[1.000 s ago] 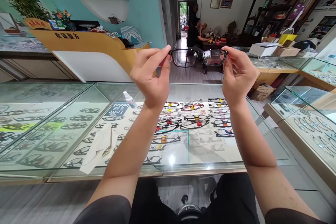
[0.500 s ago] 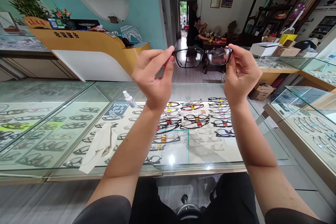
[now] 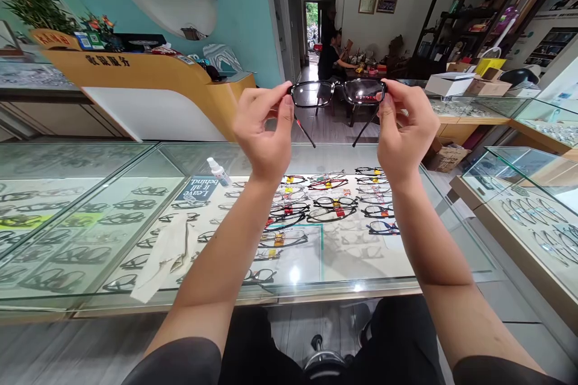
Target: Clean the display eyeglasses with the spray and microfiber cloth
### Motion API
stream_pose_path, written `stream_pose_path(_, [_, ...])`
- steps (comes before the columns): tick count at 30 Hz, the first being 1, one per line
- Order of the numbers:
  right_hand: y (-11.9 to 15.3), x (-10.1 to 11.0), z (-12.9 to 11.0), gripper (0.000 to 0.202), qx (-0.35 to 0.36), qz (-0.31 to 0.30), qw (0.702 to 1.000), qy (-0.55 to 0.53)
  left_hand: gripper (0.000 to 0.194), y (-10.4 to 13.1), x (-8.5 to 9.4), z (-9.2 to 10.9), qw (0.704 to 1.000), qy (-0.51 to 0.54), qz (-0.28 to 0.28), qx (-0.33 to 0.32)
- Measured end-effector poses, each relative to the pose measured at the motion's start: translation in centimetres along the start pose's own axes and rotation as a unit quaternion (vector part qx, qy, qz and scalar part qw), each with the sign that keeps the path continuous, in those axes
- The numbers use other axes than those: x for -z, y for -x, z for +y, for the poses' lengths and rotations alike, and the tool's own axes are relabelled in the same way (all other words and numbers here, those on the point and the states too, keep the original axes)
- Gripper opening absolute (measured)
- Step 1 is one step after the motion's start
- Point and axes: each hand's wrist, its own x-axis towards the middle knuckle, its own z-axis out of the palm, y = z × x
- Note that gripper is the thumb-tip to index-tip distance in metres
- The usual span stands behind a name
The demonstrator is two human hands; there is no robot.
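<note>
Black-framed glasses (image 3: 338, 85) are held up level above the glass display case (image 3: 289, 292), lenses facing me, with both temples now visible pointing down below the frame. My left hand (image 3: 266, 126) pinches the left corner of the frame between thumb and fingers. At the right corner, my right hand (image 3: 406, 126) grips the frame the same way. Several rows of glasses (image 3: 334, 210) lie in the case beneath. A white spray bottle (image 3: 218, 172) stands beside a blue printed card (image 3: 197, 190); a crumpled white cloth (image 3: 160, 258) rests on the glass at left.
Another display case (image 3: 533, 210) is at the right, with white boxes (image 3: 449, 83) on a counter behind it. A yellow and white counter (image 3: 167, 96) stands at the back left. A person in black (image 3: 329, 63) sits at a far table.
The glasses and both my hands have shifted slightly left. The frame has tilted, and its temples now show hanging below the lenses.
</note>
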Motion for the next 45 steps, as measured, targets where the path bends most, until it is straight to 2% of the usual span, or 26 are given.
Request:
stream_pose_path(5, [0.0,-1.0,1.7,0.040,-0.030,0.002,0.993,-0.116,0.034,-0.1,0.3,0.9,0.998,-0.057,-0.011,-0.011])
stream_pose_path(11, [0.4,-2.0,2.6,0.038,-0.002,0.024,0.996,-0.086,0.026,-0.9,0.6,2.3,0.986,-0.095,0.003,-0.137])
stream_pose_path(13, [0.5,-2.4,2.7,0.038,-0.012,0.024,0.995,-0.100,0.024,-1.0,0.8,2.7,0.982,-0.105,0.001,-0.155])
stream_pose_path(15, [0.6,-2.7,2.9,0.039,-0.028,0.022,0.992,-0.124,0.023,-1.0,1.1,2.8,0.984,-0.107,-0.009,-0.143])
stream_pose_path(18, [0.6,-2.8,2.6,0.040,-0.036,0.028,0.989,-0.139,0.030,-0.8,1.3,2.4,0.993,-0.091,-0.033,-0.070])
stream_pose_path(20, [0.4,-2.5,2.0,0.040,-0.022,0.050,0.990,-0.127,0.034,-0.7,1.2,1.9,0.996,-0.069,-0.043,-0.025])
stream_pose_path(24, [0.1,-1.7,0.5,0.033,0.000,0.112,0.990,-0.089,0.035,-0.4,0.7,-0.1,0.999,-0.040,-0.027,0.013])
stream_pose_path(27, [0.2,-1.2,0.0,0.035,-0.013,0.072,0.997,-0.026,0.034,0.1,0.3,-1.9,0.999,-0.017,-0.032,0.030])
stream_pose_path(30, [0.5,-1.1,0.1,0.043,0.013,0.019,0.998,0.056,0.033,0.4,0.0,-2.9,0.999,0.012,-0.032,0.035])
stream_pose_path(33, [0.5,-1.4,0.2,0.041,0.036,0.042,0.997,0.050,0.034,0.3,-0.1,-2.3,1.000,-0.021,-0.005,0.022])
stream_pose_path(36, [0.4,-2.0,0.4,0.039,0.024,0.094,0.995,-0.033,0.029,-0.2,0.1,-0.7,0.996,-0.062,0.030,-0.059])
stream_pose_path(38, [0.4,-2.5,0.9,0.041,0.014,0.091,0.994,-0.062,0.025,-0.3,0.3,0.2,0.991,-0.075,0.036,-0.107])
stream_pose_path(39, [0.4,-2.7,1.3,0.044,0.007,0.079,0.995,-0.068,0.025,-0.2,0.5,0.5,0.990,-0.083,0.032,-0.112])
stream_pose_path(45, [0.8,-3.2,3.0,0.046,-0.032,0.012,0.991,-0.131,0.034,0.7,0.8,0.1,0.995,-0.101,-0.027,-0.008])
